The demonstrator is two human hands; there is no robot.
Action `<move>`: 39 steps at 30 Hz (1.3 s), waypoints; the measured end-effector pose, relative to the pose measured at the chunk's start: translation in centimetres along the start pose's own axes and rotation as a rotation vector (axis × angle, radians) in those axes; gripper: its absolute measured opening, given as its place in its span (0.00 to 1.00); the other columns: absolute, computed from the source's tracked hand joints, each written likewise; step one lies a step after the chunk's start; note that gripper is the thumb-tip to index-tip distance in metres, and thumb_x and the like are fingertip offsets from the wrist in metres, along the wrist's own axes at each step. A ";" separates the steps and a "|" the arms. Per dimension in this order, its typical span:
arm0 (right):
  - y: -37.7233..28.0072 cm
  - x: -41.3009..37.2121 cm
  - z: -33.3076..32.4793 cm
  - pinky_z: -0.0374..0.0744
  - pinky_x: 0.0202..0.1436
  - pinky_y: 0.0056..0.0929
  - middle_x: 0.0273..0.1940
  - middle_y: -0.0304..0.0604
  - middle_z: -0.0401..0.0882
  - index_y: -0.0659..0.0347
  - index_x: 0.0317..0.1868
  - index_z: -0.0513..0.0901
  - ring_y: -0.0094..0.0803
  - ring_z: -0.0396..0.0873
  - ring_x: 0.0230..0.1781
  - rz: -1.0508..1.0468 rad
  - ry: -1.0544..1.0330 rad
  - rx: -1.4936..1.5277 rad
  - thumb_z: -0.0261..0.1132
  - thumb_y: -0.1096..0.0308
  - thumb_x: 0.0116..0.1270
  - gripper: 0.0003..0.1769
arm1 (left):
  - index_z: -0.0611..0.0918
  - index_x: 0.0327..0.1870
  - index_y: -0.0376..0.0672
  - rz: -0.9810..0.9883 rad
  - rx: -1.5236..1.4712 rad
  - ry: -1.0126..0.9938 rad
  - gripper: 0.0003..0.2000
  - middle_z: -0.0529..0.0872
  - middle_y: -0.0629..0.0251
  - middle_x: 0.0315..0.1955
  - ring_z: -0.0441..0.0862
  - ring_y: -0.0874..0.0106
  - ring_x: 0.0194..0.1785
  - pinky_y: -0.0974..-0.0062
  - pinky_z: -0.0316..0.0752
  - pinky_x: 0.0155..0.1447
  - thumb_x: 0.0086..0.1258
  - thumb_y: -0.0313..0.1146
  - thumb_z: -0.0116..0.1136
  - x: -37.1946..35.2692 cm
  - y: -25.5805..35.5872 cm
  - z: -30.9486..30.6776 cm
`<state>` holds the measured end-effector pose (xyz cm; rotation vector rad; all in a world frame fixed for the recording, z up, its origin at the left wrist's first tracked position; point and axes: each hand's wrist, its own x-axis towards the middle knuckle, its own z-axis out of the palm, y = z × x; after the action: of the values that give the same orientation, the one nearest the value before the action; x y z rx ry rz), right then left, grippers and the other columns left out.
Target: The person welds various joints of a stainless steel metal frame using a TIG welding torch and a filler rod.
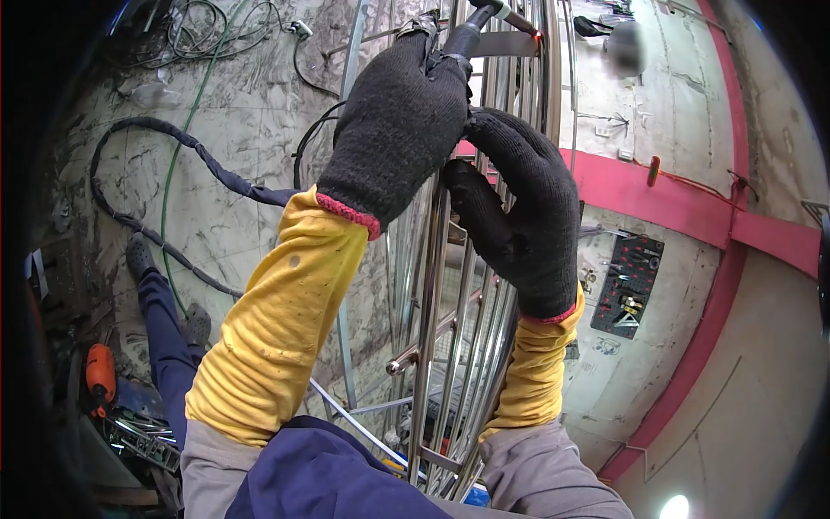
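My left hand (402, 130), in a black glove with a yellow sleeve, is wrapped round the dark handle of a welding torch (465, 39) at the top centre. The torch head points right, towards a glowing red spot on a shiny metal railing (430, 320). Just right of it, my right hand (527, 208), also black-gloved, has its thumb and fingers apart; its fingertips are close to the left hand and the railing bars. Whether they touch a bar is hard to tell.
A dark sleeved cable (199, 151) loops across the floor on the left, beside a green hose (169, 186). An orange power tool (100, 377) lies at lower left. On the right are a pink beam (648, 195) and a black tool tray (627, 285).
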<state>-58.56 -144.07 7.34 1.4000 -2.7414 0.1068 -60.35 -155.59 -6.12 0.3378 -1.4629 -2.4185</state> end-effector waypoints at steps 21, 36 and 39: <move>-0.6 0.0 -0.7 0.81 0.72 0.46 0.62 0.56 0.90 0.65 0.66 0.87 0.52 0.87 0.65 0.063 -0.097 -0.006 0.78 0.72 0.66 0.27 | 0.85 0.46 0.32 -0.009 0.006 0.007 0.21 0.89 0.41 0.34 0.90 0.42 0.42 0.46 0.83 0.49 0.84 0.46 0.58 0.1 -0.3 0.1; -0.5 0.5 -0.2 0.83 0.63 0.50 0.54 0.50 0.91 0.59 0.57 0.88 0.54 0.87 0.56 0.030 -0.034 -0.051 0.78 0.66 0.66 0.19 | 0.88 0.52 0.32 0.063 0.168 0.051 0.18 0.91 0.40 0.38 0.92 0.43 0.45 0.47 0.85 0.51 0.84 0.41 0.57 0.2 -0.3 0.4; -0.5 0.5 -0.2 0.83 0.63 0.50 0.54 0.50 0.90 0.59 0.57 0.89 0.54 0.88 0.56 0.034 -0.036 -0.045 0.78 0.66 0.66 0.19 | 0.87 0.54 0.32 0.088 0.169 0.057 0.18 0.91 0.40 0.37 0.92 0.43 0.45 0.48 0.85 0.51 0.84 0.41 0.57 0.2 -0.4 0.4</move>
<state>-58.43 -144.79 7.55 1.3575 -2.7790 0.0209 -60.75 -155.19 -6.36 0.3684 -1.6251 -2.2047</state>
